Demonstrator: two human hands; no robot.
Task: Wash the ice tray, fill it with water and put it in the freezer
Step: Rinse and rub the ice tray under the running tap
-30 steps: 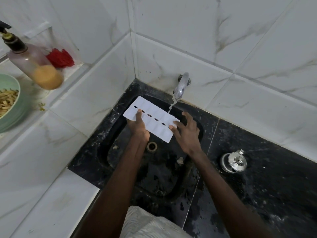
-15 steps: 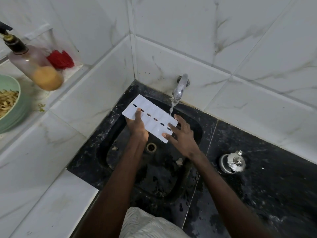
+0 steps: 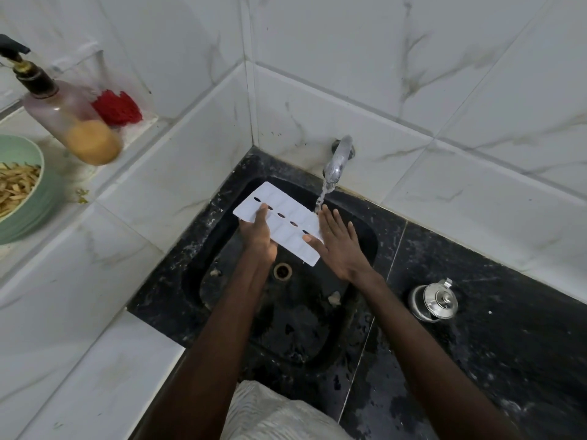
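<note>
Item 1. Ice tray [image 3: 286, 236]: white, rectangular, with a row of dark oval holes down its middle. It is held in the air above the sink [image 3: 301, 328], over the basin's far part and tilted, its long axis running from far left to near right.

Item 2. Left hand [image 3: 259, 241]: grips the tray's left long edge, with the thumb laid on the top face and the palm below it. The fingers beneath are hidden.

Item 3. Right hand [image 3: 341, 249]: fingers straight and spread, laid flat against the tray's right end, with the thumb resting on the top face. It grasps nothing.

Item 4. Tap [image 3: 338, 160]: chrome, fixed to the tiled wall behind the sink, and running. Its stream of water [image 3: 321, 198] falls onto the right fingertips at the tray's far right corner.

Item 5. Drain [image 3: 282, 270]: a round ring in the sink floor, just below the tray's near edge. Small pale scraps lie on the sink floor near it.

Item 6. Steel pot [image 3: 433, 303]: lidded with a knob, it stands on the black counter [image 3: 508, 360] to the right of the sink.

Item 7. Pump bottle [image 3: 70, 122]: holds amber liquid at its base and stands on the raised white ledge well left of the sink.

Item 8. Red scrubber [image 3: 117, 109]: on the same ledge, just behind the bottle.

Item 9. Green bowl [image 3: 31, 201]: filled with pale strips, on the ledge at the far left of the sink.
</note>
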